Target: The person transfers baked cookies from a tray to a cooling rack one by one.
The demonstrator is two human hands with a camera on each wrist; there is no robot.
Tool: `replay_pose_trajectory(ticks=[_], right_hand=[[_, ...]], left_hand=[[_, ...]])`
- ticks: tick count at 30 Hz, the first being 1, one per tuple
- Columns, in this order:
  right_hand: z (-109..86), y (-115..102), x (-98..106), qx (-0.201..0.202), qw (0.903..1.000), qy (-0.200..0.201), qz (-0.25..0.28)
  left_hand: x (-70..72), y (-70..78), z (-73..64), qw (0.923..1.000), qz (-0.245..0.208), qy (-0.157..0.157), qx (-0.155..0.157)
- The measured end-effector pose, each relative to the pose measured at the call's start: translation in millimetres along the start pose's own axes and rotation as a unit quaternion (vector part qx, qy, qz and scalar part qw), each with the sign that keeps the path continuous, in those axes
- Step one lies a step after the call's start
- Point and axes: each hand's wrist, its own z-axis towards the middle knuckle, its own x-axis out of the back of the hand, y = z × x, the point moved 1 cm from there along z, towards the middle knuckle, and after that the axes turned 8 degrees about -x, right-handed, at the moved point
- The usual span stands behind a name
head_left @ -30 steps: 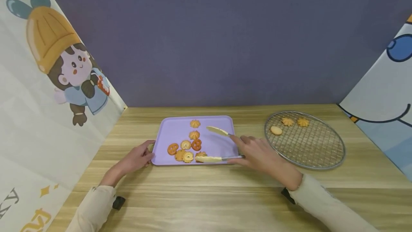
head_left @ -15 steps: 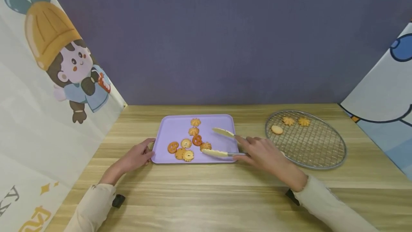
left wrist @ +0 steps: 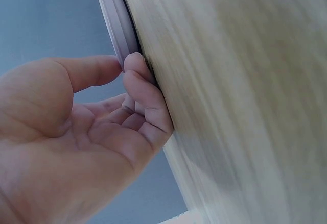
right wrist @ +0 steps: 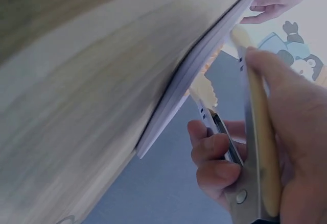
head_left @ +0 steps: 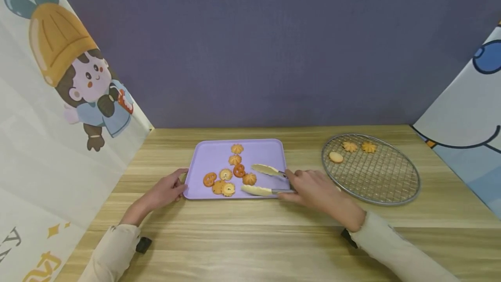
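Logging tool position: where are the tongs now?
Head view: the tongs are in the right hand, extending over the right half of the purple tray, beside a ridged cookie.

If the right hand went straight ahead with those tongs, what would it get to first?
Probably the ridged cookie on the tray, lying between the open tongs in the right hand. The tongs' height is unclear, so they might pass above it.

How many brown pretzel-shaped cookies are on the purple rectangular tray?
2. One brown pretzel-shaped cookie is leftmost on the purple tray; the other pretzel sits just left of the cream-tipped metal tongs. None seems hidden.
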Motion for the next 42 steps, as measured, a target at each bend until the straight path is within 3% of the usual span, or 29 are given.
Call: replay_pose_trajectory(ticks=[10, 18, 25, 42], right_hand=[[-0.4, -2.4, -5.9, 0.022, 0.9997, 0.000, 0.012], [-8.2, 1.6, -9.0, 0.049, 0.9979, 0.038, -0.017], [-14.9, 5.7, 0.5, 0.064, 0.9935, 0.089, -0.033], [-42.0, 11.6, 22.6, 0.052, 0.9918, 0.117, -0.001]], left_hand=[[-0.8, -1.1, 0.2, 1.0000, 0.002, -0.001, -0.006], [-1.1, -1.0, 0.0, 1.0000, -0.002, -0.005, -0.006], [-0.8, -0.5, -0.9, 0.9999, -0.012, 0.001, -0.011], [-1.1, -1.4, -0.3, 0.9998, -0.011, 0.001, -0.015]])
